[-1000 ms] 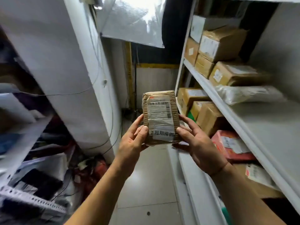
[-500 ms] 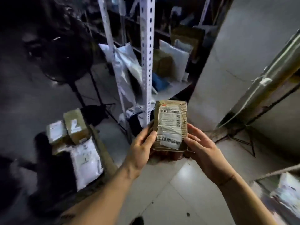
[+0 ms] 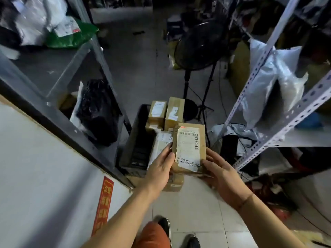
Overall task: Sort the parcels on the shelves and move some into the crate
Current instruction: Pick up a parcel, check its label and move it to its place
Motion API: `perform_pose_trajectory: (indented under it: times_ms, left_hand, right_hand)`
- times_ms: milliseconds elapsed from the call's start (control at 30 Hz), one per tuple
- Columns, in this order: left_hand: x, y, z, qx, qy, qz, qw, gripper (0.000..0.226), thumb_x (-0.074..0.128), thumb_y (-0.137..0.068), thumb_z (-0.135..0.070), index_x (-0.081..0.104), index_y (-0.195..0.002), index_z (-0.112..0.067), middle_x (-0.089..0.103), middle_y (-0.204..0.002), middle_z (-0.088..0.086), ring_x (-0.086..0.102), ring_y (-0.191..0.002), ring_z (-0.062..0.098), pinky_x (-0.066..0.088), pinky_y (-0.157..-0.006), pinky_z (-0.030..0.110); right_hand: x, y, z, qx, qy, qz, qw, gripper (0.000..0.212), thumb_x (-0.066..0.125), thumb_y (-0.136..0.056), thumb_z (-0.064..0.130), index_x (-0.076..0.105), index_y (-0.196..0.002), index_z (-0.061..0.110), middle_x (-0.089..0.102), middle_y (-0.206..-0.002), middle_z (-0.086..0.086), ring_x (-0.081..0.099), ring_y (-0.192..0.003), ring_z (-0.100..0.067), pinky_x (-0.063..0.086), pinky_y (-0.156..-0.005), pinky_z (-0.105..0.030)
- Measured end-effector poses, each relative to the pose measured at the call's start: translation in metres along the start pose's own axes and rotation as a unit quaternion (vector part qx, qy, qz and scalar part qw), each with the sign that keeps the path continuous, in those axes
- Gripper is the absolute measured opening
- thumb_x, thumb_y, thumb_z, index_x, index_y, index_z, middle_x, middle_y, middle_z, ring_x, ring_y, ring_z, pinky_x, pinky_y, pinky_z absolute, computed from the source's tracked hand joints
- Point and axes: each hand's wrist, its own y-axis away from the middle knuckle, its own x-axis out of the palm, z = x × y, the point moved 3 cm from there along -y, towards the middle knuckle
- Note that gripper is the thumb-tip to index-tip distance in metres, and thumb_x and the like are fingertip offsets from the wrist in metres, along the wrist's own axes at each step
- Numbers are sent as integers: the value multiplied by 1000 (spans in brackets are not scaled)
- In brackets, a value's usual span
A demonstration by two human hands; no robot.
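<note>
Both your hands hold one parcel (image 3: 189,149) by its sides, label up, your left hand (image 3: 161,169) with thumb curled on its left edge and your right hand (image 3: 222,174) with fingers wrapped at its lower right corner. Just beyond and below your hands sits the dark crate (image 3: 138,140), with two brown boxes (image 3: 166,111) at its far end and a pale bag (image 3: 161,145) under your left fingers; a fan (image 3: 198,45) stands further off past the crate
</note>
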Motion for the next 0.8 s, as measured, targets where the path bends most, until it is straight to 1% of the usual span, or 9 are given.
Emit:
perform_pose_trajectory:
  times_ms: [67,167,233,300,367,533,633,700,800]
  left_hand:
    - [-17,-4,1,-11,1,-14,1000,33,44,-111,-55,45,-134,-79,62,-142,-31,57,-133,-5,45,-120,38]
    - [-40,-16,2,-13,16,-32,999,37,42,-112,-51,42,-127,-86,62,-135,-40,57,-127,-14,46,-118,32]
    - [-56,-32,6,-19,35,-41,998,36,45,-111,-53,44,-131,-83,64,-133,-39,61,-126,-11,48,-116,34]
    - [-69,-54,14,-21,50,-42,998,37,49,-109,-53,46,-140,-74,66,-138,-29,63,-130,0,49,-116,43]
    - [-80,-81,25,-31,64,-49,996,39,50,-111,-50,48,-146,-66,69,-138,-23,66,-129,4,50,-116,47]
    - [-110,-169,46,-45,98,-72,992,38,45,-115,-37,54,-149,-50,71,-138,-13,69,-125,8,54,-111,44]
    - [-128,-243,49,-50,114,-99,987,31,46,-115,-29,64,-134,-46,76,-129,-10,72,-119,10,55,-109,44]
    - [-137,-289,46,-45,115,-110,986,32,47,-114,-29,63,-136,-45,76,-128,-11,72,-119,9,55,-108,42]
    - [-149,-354,43,-34,111,-108,987,37,45,-115,-27,57,-149,-36,75,-131,-9,72,-120,8,57,-105,35]
  right_hand:
    - [18,-19,0,16,-1,23,1000,43,54,-108,9,62,-144,32,73,-137,-2,69,-127,-30,58,-102,-47]
    - [42,-48,1,32,15,53,998,44,54,-109,10,59,-147,31,74,-135,1,73,-120,-22,60,-89,-34]
    - [56,-69,0,40,29,64,997,45,55,-108,12,57,-149,31,74,-135,2,72,-122,-21,58,-96,-39]
    - [68,-93,-3,48,32,67,996,44,54,-108,11,57,-148,31,74,-135,2,72,-123,-22,56,-103,-44]
    - [78,-118,-6,56,37,61,996,41,53,-109,12,59,-143,35,75,-133,3,73,-122,-21,58,-102,-41]
    - [104,-207,-12,47,81,47,994,41,53,-111,14,60,-143,39,75,-132,8,72,-121,-13,57,-99,-33]
    - [116,-277,-10,42,84,36,995,37,55,-110,15,63,-133,43,76,-127,13,72,-116,-6,60,-85,-22]
    - [119,-322,-7,42,78,30,996,33,56,-110,17,65,-125,45,77,-123,17,73,-111,-2,59,-80,-18]
    - [121,-390,-6,35,81,24,996,33,59,-110,24,63,-139,39,76,-128,13,73,-115,-7,60,-92,-27]
